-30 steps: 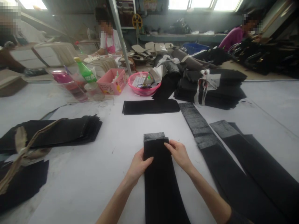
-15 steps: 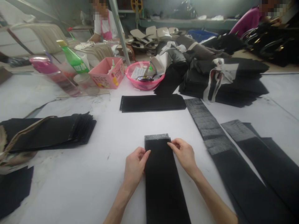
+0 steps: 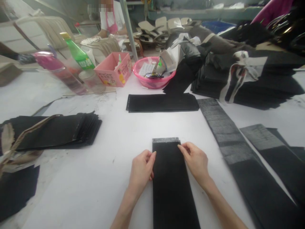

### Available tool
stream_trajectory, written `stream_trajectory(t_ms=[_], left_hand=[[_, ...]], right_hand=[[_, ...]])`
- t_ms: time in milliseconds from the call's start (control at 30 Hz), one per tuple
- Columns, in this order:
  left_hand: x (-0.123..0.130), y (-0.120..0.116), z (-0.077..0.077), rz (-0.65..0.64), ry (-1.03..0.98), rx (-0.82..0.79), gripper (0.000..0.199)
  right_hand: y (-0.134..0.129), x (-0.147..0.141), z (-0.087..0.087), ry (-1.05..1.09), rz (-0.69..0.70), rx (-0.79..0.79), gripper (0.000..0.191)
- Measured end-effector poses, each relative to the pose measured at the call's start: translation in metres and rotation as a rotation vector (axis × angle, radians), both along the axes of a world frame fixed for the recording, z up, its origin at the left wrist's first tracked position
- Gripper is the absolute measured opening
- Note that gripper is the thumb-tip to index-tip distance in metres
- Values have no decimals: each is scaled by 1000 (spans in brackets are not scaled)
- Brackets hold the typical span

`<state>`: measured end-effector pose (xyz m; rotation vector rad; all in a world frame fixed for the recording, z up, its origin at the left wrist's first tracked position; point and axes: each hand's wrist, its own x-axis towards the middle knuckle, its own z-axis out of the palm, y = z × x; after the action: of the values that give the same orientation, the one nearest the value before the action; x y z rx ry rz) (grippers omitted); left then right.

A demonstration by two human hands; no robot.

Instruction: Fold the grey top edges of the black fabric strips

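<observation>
A long black fabric strip (image 3: 172, 187) lies on the white table in front of me, running toward my body. At its far end a narrow grey band of a layer below (image 3: 165, 140) shows past the black edge. My left hand (image 3: 142, 167) pinches the strip's left edge between thumb and fingers, a little below that end. On the opposite side, my right hand (image 3: 195, 161) pinches the right edge close to the far corner. Both hands are closed, and their fingertips touch the material.
Black strips with grey ends (image 3: 224, 140) lie at right. A flat black stack (image 3: 163, 103) sits ahead, a black pile (image 3: 57, 132) at left. Farther back are a pink basin (image 3: 154, 83), pink box (image 3: 114, 73), green bottle (image 3: 78, 54) and tied black bundle (image 3: 257, 82). People are beyond.
The view has shifted slightly, so most things appear farther right. The grey band at the strip's end shows a little narrower. Both hands keep their pinch on the edges.
</observation>
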<state>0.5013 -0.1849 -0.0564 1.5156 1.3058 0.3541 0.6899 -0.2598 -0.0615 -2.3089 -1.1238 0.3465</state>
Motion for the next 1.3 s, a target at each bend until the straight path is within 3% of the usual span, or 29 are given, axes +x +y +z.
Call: stream_trajectory(t_ms=[500, 1300], left_hand=[[1, 3, -7, 31, 11, -20, 44], [5, 3, 0, 31, 78, -11, 43]], right_hand=[[3, -2, -4, -70, -5, -27, 37], [7, -5, 1, -74, -50, -87, 29]])
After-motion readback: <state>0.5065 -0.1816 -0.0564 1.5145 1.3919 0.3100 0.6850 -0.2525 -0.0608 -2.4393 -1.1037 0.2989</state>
